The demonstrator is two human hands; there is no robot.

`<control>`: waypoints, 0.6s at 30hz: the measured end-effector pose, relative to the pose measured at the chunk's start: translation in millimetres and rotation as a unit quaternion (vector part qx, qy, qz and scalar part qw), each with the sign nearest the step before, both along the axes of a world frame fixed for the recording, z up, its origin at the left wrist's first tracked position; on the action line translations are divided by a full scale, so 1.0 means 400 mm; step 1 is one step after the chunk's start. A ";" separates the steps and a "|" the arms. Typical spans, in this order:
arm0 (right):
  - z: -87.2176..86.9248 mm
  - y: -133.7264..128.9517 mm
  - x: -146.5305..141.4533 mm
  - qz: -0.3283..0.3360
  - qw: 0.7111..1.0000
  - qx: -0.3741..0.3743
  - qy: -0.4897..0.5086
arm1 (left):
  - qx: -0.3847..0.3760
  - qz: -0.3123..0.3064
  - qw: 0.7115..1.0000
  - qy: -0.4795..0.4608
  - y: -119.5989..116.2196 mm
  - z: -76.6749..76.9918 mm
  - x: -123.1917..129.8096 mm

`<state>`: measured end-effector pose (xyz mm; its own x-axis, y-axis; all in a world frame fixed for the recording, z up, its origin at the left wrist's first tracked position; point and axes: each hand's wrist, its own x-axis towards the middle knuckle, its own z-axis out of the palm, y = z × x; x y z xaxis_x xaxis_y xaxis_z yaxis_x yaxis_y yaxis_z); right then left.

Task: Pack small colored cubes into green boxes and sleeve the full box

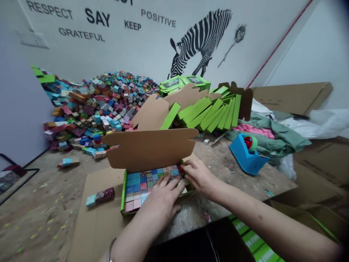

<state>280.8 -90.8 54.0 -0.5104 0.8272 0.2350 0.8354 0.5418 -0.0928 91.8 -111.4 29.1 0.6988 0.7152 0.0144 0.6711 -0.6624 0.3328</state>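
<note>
In front of me lies a shallow green cardboard box (123, 193), its brown lid (149, 149) raised at the back. Rows of small patterned blocks (133, 180) fill the part of the box that shows. My left hand (166, 196) rests with fingers spread on the blocks toward the right side. At the box's right end, my right hand (197, 174) has its fingers bent over the edge; its fingertips touch the corner, and whether they grip anything is hidden. A short row of blocks (100, 197) lies on a flat cardboard sheet (100, 225) to the left.
A big heap of small boxes or blocks (109, 98) rises at the back left. Folded green boxes (209, 112) lean behind the lid. A blue tape dispenser (248, 156) stands to the right, near a green cloth (280, 134). Green packages (256, 243) sit below the table edge.
</note>
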 end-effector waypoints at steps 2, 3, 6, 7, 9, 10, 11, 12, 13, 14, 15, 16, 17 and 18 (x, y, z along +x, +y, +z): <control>0.002 0.000 0.061 -0.052 0.993 0.034 0.101 | -0.015 0.002 1.000 0.012 -0.001 0.004 0.000; 0.001 0.003 0.093 -0.089 0.987 0.026 0.128 | -0.021 0.003 1.000 0.018 -0.001 0.006 0.000; -0.016 0.015 0.157 -0.147 0.978 -0.047 0.141 | -0.030 0.007 0.999 0.031 0.000 0.011 0.003; -0.025 0.019 0.164 -0.143 0.979 -0.061 0.131 | -0.030 0.008 0.999 0.035 0.000 0.013 0.004; -0.044 0.028 0.158 -0.136 0.982 -0.076 0.110 | -0.031 0.008 0.999 0.042 0.000 0.016 0.008; -0.051 0.032 0.150 -0.141 0.981 -0.083 0.104 | -0.032 0.009 0.998 0.046 0.000 0.017 0.009; -0.054 0.036 0.140 -0.151 0.979 -0.094 0.102 | -0.033 0.012 0.998 0.048 -0.001 0.019 0.010; -0.054 0.039 0.131 -0.160 0.975 -0.109 0.105 | -0.033 0.015 0.998 0.048 -0.002 0.020 0.011; -0.049 0.039 0.122 -0.163 0.973 -0.126 0.109 | -0.032 0.016 0.998 0.046 -0.002 0.021 0.010; -0.040 0.037 0.115 -0.161 0.969 -0.144 0.123 | -0.029 0.015 0.999 0.043 -0.002 0.021 0.010; -0.028 0.031 0.108 -0.154 0.962 -0.165 0.152 | -0.025 0.012 0.999 0.039 -0.002 0.019 0.008; -0.013 0.022 0.100 -0.147 0.952 -0.188 0.191 | -0.020 0.008 0.999 0.037 -0.002 0.018 0.007; 0.004 0.010 0.092 -0.135 0.939 -0.215 0.232 | -0.014 0.004 0.999 0.035 -0.002 0.015 0.005; 0.020 -0.003 0.082 -0.117 0.927 -0.238 0.266 | -0.008 0.001 0.999 0.033 -0.001 0.012 0.004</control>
